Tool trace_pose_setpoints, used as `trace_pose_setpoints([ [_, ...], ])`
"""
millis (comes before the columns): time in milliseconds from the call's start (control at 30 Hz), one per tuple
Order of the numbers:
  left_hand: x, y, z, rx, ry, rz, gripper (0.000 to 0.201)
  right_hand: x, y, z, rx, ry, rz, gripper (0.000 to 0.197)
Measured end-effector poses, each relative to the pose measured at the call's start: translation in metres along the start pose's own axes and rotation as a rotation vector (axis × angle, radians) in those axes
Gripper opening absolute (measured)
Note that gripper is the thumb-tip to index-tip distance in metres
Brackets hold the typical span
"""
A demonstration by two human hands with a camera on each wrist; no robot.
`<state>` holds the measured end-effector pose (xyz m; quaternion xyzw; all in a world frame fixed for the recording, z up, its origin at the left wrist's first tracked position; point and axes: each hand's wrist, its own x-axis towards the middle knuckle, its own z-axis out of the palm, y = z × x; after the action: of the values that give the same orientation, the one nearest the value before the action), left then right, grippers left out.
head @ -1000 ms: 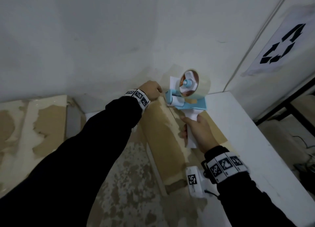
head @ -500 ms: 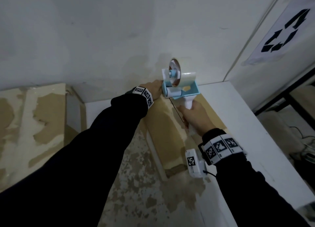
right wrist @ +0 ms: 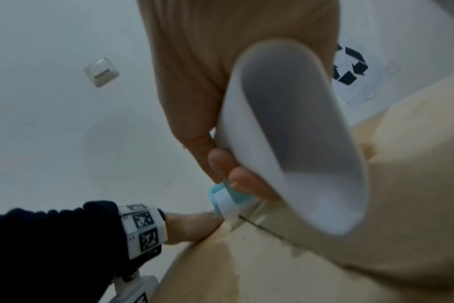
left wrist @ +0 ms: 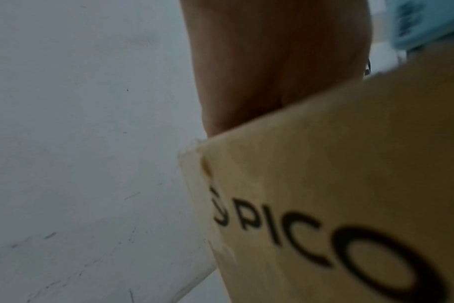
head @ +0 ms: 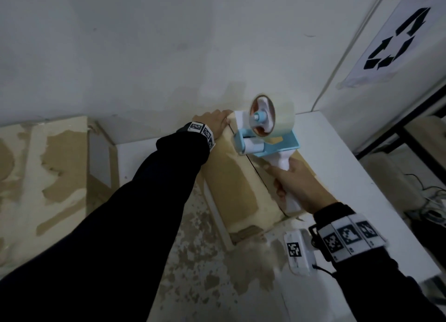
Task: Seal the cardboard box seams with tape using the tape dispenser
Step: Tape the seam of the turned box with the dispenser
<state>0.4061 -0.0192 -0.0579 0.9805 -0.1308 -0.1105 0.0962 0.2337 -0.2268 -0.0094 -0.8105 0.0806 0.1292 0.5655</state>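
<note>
A tan cardboard box (head: pixel 236 188) lies lengthwise on the white table (head: pixel 350 176), its dark centre seam running away from me. My left hand (head: pixel 212 121) holds the box's far left corner, fingers bent over the far edge; the left wrist view shows that hand (left wrist: pixel 272 61) above the box side printed "PICO" (left wrist: pixel 350 184). My right hand (head: pixel 292 186) grips the white handle (right wrist: pixel 293 133) of the blue tape dispenser (head: pixel 272 145). Its roller sits on the seam near the far end, clear tape roll (head: pixel 275 118) on top. The left hand (right wrist: pixel 192 227) lies just beside the roller (right wrist: pixel 223 196).
A second worn cardboard box (head: pixel 60 172) stands at the left. A white wall rises close behind the box, with a recycling sign (head: pixel 398 44) and a light switch (right wrist: pixel 100 71). A black rack (head: pixel 410 133) stands to the right. A scuffed patchy surface (head: pixel 217 285) lies in front.
The dispenser has tilted and drawn slightly toward me from the far edge along the seam. My left hand has stayed on the far corner.
</note>
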Motion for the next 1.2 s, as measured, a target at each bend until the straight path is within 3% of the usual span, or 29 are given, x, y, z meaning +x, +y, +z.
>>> trace_pose_setpoints([
  [167,-0.002,0.001,0.001,0.017,0.012,0.001,0.046,-0.027,0.020,-0.012,0.049,0.021,0.039,0.024],
  [267,-0.009,0.010,0.001,0.078,0.014,-0.042,0.047,-0.024,0.025,-0.005,-0.100,0.072,-0.010,0.026],
  [333,-0.017,0.017,0.002,0.145,0.109,-0.044,0.048,-0.024,0.027,0.000,-0.125,0.101,-0.015,0.026],
  [433,-0.034,0.023,0.011,0.163,0.227,0.123,0.048,-0.026,0.028,0.002,-0.104,0.116,-0.005,0.028],
  [533,-0.057,0.026,0.025,0.158,0.219,0.416,0.062,-0.027,0.027,0.002,-0.096,0.118,0.004,0.029],
  [600,-0.069,0.027,0.028,0.239,0.147,0.501,0.077,-0.028,0.027,0.003,-0.101,0.129,0.001,0.027],
  [667,-0.074,0.027,0.028,0.268,0.052,0.476,0.082,-0.028,0.027,0.005,-0.122,0.139,-0.009,0.025],
  [800,-0.081,0.034,0.024,0.239,0.044,0.413,0.047,-0.029,0.026,0.005,-0.165,0.133,-0.026,0.025],
  [1100,-0.080,0.040,0.018,0.099,-0.073,0.311,0.046,-0.041,0.029,0.003,-0.070,0.105,-0.006,0.023],
  [1200,-0.079,0.038,0.021,0.151,-0.064,0.314,0.046,-0.053,0.034,-0.001,-0.100,0.116,-0.013,0.023],
])
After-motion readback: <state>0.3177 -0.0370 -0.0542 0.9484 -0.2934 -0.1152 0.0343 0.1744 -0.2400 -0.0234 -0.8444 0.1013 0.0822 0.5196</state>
